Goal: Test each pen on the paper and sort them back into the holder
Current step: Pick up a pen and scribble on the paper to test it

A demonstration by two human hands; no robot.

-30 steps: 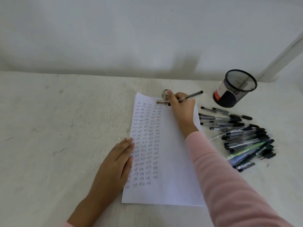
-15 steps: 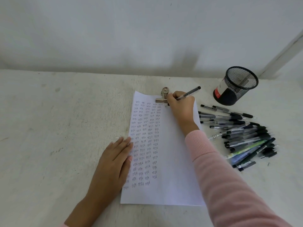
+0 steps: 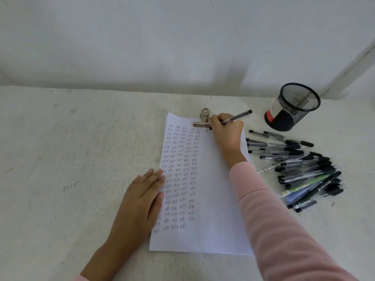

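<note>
The right hand (image 3: 227,130) grips a clear-barrelled black pen (image 3: 237,117), its tip on the white sheet of paper (image 3: 213,189) by the silver bulldog clip (image 3: 203,119). The left hand (image 3: 142,195) lies flat, fingers straight, on the sheet's left edge. The black mesh holder (image 3: 292,107) stands on the pale desk (image 3: 71,159) beyond a heap of pens (image 3: 300,167).

One paper (image 3: 215,199); one clip (image 3: 204,121); one holder (image 3: 287,119); heaped pens (image 3: 304,173) uncountable.

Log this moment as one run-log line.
step: testing pen | right hand: holds pen, tip at paper top | left hand: flat on paper edge | holder: no pens seen | pen pile: right of paper
</note>
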